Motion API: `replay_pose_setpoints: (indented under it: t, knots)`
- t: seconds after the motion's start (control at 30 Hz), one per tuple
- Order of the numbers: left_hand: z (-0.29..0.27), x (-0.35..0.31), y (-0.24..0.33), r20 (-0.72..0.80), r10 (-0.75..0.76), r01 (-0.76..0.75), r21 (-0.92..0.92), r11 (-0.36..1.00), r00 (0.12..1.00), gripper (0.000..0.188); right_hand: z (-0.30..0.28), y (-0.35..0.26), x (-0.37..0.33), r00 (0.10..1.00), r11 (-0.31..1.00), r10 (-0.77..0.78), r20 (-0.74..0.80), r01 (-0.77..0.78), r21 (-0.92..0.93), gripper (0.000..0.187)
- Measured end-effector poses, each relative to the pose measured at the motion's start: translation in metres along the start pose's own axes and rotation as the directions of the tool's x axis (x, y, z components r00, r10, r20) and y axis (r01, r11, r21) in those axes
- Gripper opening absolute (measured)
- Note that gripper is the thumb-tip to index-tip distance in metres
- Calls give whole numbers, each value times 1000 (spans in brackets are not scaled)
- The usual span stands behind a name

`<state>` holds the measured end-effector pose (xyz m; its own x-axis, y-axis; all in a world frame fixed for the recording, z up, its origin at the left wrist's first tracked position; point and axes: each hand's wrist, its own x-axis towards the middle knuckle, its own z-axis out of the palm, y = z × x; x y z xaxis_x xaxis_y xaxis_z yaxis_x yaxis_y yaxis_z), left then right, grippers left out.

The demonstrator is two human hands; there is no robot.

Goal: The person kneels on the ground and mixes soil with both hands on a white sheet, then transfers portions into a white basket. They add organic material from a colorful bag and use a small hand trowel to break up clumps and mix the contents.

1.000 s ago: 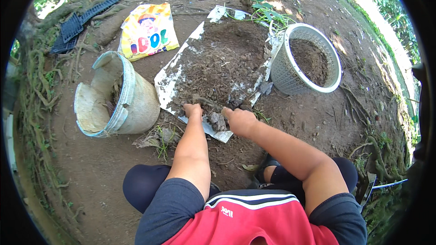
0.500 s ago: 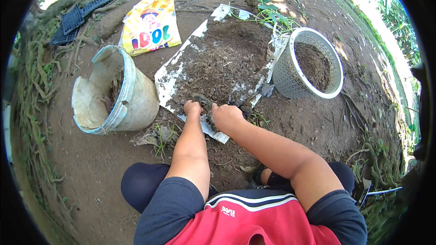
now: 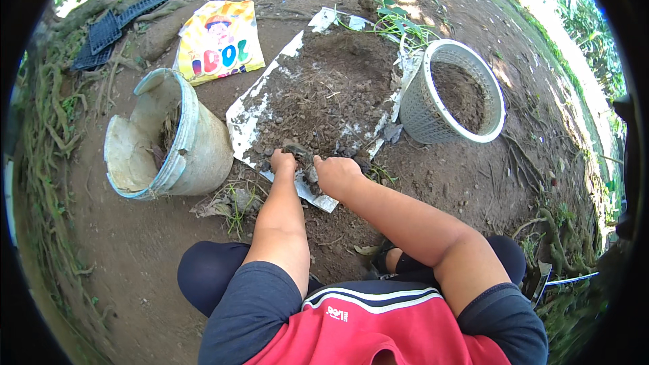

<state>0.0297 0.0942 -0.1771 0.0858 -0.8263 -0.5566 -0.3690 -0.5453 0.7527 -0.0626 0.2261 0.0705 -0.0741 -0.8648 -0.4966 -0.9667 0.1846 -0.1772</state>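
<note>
My left hand (image 3: 284,161) is closed at the near edge of a heap of dark soil (image 3: 328,88). A dark lump (image 3: 295,149) shows against its fingertips, too small to name. Just to its right, my right hand (image 3: 338,176) is also closed, knuckles up, and its fingers point toward the left hand. What it grips, if anything, is hidden. Beneath the soil lies a torn white sheet (image 3: 241,125), its near corner sticking out below my hands. Small dark clods (image 3: 348,149) lie by my right hand.
On the left, a cracked whitish bucket (image 3: 206,155) lies tilted with dry plant matter inside. A grey lattice basket (image 3: 420,105) holding soil leans at the right. Behind are a yellow-and-white printed bag (image 3: 220,40), black seedling trays (image 3: 105,30) and a green vine (image 3: 399,23). Roots line the left side.
The whole view has shifted slightly, so things sit a little farther left. Both hands stay closed at the near edge of the soil, with only a slight change in place.
</note>
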Motion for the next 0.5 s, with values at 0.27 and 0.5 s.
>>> replay_pose_setpoints:
  t: [0.27,0.5]
  knots:
    - [-2,-10,7,-82,80,-56,268,962,993,19,20,-20,28,999,998,38,-15,-39,-49,41]
    - [6,31,-18,14,-39,37,149,988,999,25,0,-1,-3,999,999,-4,43,2,44,43]
